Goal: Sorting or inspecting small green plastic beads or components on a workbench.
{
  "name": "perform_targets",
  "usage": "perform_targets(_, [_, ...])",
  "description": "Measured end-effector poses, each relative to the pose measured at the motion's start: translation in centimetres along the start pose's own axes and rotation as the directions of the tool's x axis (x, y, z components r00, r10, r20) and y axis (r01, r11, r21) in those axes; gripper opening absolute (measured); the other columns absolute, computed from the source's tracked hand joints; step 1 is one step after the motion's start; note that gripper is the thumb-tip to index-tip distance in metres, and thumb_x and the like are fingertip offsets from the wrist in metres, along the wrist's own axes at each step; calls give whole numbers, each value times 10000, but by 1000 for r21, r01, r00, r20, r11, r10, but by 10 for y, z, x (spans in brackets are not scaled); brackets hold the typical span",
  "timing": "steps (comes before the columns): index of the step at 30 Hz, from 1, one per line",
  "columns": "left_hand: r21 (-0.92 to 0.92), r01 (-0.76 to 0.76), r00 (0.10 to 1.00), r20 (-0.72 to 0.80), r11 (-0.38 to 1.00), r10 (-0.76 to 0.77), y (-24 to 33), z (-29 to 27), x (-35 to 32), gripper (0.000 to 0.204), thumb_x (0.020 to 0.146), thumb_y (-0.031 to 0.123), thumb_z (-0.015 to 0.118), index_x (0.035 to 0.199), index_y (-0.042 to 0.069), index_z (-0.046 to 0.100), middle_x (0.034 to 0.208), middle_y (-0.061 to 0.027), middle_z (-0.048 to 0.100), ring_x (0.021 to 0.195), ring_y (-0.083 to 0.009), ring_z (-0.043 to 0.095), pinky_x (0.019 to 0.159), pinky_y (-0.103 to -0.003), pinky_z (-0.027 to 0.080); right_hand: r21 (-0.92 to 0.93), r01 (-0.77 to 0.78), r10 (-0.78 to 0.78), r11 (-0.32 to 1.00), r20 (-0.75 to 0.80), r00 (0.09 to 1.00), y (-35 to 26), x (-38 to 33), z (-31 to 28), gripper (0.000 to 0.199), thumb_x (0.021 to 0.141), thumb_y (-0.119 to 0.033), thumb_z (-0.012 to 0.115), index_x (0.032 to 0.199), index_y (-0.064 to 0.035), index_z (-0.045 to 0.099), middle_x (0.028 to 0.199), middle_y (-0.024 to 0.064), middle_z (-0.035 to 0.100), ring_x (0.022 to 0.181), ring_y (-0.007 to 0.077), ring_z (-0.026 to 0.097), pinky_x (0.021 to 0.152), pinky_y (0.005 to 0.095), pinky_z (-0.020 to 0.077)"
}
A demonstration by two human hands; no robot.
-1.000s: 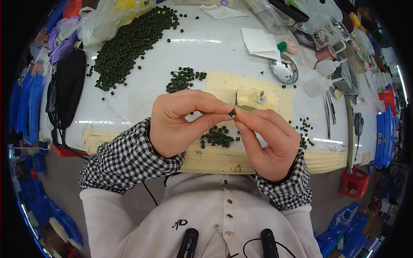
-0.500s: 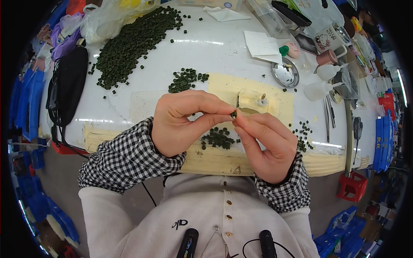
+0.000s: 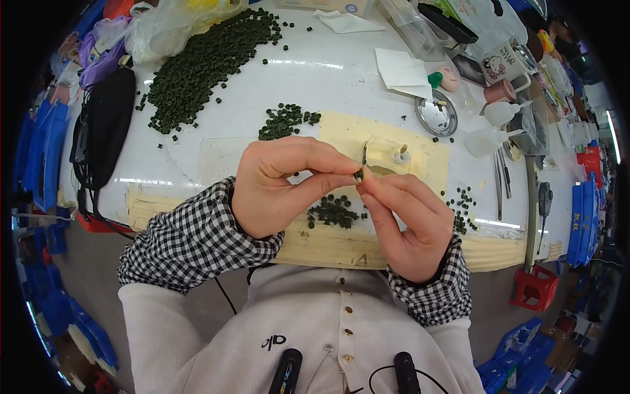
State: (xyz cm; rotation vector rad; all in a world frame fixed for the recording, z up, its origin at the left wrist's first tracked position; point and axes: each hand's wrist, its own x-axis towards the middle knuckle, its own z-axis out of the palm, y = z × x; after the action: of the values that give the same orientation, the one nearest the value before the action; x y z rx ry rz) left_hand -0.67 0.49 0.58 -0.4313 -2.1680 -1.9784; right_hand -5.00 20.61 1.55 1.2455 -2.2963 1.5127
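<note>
Over the front of the table my two hands meet at their fingertips. My left hand (image 3: 275, 180) is closed in a pinch on a small dark green ring-like piece (image 3: 359, 175). My right hand (image 3: 412, 223) pinches the same piece from the other side, thumb and forefinger pressed together. A thin dark sliver (image 3: 364, 154) rises just behind the fingertips; whether it is held, I cannot tell. Beneath the hands lies a small heap of like green pieces (image 3: 333, 211), and beyond the left hand sits another group (image 3: 287, 121).
A large pile of green pieces (image 3: 203, 72) spreads at the far left beside a black pouch (image 3: 108, 125). Behind my hands, a yellowish mat (image 3: 341, 131) bears a small peg (image 3: 403, 152). To the right are loose pieces (image 3: 464, 203), tweezers (image 3: 497, 184), a round metal dish (image 3: 435, 121) and squeeze bottles (image 3: 482, 140).
Both hands keep their pinch on the small piece at almost the same spot. The whole view has shifted very slightly; nothing was taken up or let go.
</note>
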Motion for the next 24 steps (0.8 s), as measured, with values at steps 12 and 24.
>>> perform_targets(12, [-262,215,972,-41,941,-233,1,3,0,159,857,-92,628,1010,-61,658,975,-158,680,865,-164,658,784,-275,549,-46,-65,62,997,-63,996,0,2,-8,289,794,58,688,1081,19,677,875,125,652,741,207,646,663,268,515])
perform_targets(24, [-330,255,962,-7,909,-273,-3,2,1,146,872,-57,635,1017,-62,648,953,-164,695,849,-171,677,776,-282,569,-434,-29,-10,900,-88,996,26,24,-28,157,773,-52,732,914,-11,678,808,99,581,748,254,566,658,332,456])
